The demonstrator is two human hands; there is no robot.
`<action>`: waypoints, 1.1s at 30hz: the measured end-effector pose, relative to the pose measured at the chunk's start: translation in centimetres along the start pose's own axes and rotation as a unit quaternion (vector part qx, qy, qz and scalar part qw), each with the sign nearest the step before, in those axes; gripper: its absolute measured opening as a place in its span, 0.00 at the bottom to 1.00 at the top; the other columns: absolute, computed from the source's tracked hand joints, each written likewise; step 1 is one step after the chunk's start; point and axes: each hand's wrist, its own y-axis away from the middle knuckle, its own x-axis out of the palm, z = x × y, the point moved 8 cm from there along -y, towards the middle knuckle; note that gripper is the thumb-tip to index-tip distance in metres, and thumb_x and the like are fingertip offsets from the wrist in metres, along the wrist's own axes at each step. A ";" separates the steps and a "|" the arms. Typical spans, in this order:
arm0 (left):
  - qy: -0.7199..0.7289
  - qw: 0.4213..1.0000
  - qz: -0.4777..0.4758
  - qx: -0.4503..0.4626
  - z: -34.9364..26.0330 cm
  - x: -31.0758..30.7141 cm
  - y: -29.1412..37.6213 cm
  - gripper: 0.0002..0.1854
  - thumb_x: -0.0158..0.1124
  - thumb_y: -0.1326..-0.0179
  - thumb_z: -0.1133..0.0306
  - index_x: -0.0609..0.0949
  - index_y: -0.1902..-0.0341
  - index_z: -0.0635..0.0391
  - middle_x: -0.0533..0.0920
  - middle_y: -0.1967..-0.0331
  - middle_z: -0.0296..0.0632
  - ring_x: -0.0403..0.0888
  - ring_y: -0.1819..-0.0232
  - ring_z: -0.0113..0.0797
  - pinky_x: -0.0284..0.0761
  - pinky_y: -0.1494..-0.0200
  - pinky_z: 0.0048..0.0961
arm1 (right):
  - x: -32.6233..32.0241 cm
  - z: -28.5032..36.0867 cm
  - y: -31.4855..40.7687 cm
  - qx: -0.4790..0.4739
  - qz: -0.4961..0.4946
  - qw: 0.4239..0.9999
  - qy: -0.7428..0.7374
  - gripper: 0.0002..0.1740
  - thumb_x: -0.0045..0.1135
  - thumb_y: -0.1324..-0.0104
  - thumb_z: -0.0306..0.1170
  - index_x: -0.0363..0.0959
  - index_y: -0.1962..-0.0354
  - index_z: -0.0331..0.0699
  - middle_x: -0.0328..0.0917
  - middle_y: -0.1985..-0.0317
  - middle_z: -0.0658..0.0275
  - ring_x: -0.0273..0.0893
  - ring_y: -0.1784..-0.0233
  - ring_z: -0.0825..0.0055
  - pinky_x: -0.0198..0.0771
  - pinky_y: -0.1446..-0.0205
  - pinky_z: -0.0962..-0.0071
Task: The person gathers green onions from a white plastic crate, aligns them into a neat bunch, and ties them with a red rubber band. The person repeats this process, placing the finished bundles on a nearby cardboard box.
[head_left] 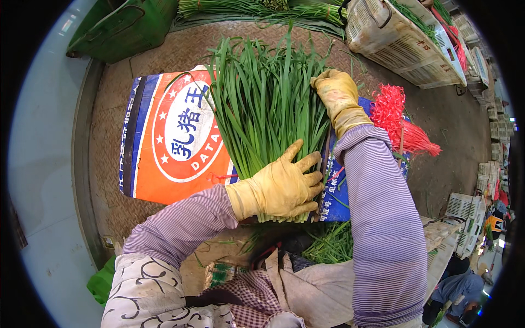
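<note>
A broad bundle of green Chinese chives (262,106) lies on an orange, white and blue printed sack (149,139), leaf tips pointing away from me. My left hand (283,184), in a yellow rubber glove, rests flat across the pale stem ends with its fingers spread. At the bundle's upper right edge is my right hand (338,96), gloved the same way, its fingers curled against the leaves; whether they grip any is hidden. A bunch of red plastic ties (396,119) lies to the right of my right wrist.
A green plastic crate (123,30) stands at the upper left, a whitish crate (406,45) of greens at the upper right. More bundled greens (242,7) lie at the top. Loose leaves (334,246) are near my lap. A person (459,291) crouches at the lower right.
</note>
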 end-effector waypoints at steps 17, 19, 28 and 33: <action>-0.026 1.000 0.007 -0.015 0.2 0.5 0.0 0.23 0.58 0.38 0.45 0.82 0.47 0.46 0.78 0.44 0.36 0.66 0.32 0.50 0.53 0.31 0.70 | -6.7 -0.1 7.9 -0.140 -0.043 0.927 -0.346 0.11 0.55 0.36 0.35 0.82 0.69 0.38 0.82 0.52 0.62 0.78 0.52 0.73 0.66 0.42 0.67; -0.028 0.999 0.013 -0.022 0.3 0.5 0.0 0.23 0.57 0.38 0.45 0.83 0.46 0.45 0.79 0.44 0.35 0.66 0.32 0.49 0.52 0.31 0.69 | -7.9 -0.1 8.6 -0.092 -0.026 0.814 -0.572 0.10 0.57 0.37 0.34 0.82 0.68 0.37 0.82 0.50 0.61 0.77 0.51 0.73 0.64 0.39 0.66; -0.046 0.999 0.015 -0.018 -0.1 -0.2 -0.4 0.20 0.59 0.38 0.50 0.83 0.46 0.43 0.81 0.44 0.35 0.68 0.33 0.48 0.51 0.31 0.63 | -17.5 -3.5 23.9 -0.203 -0.100 0.803 -0.552 0.06 0.65 0.41 0.27 0.80 0.74 0.33 0.81 0.69 0.67 0.77 0.62 0.83 0.71 0.57 0.78; -0.052 0.998 0.023 -0.016 -0.5 -0.1 -0.7 0.20 0.60 0.38 0.52 0.83 0.46 0.44 0.80 0.42 0.35 0.66 0.32 0.50 0.50 0.30 0.65 | -11.0 -18.5 42.8 0.065 -0.172 0.829 -0.528 0.11 0.65 0.43 0.28 0.74 0.80 0.33 0.80 0.68 0.63 0.76 0.60 0.76 0.71 0.58 0.75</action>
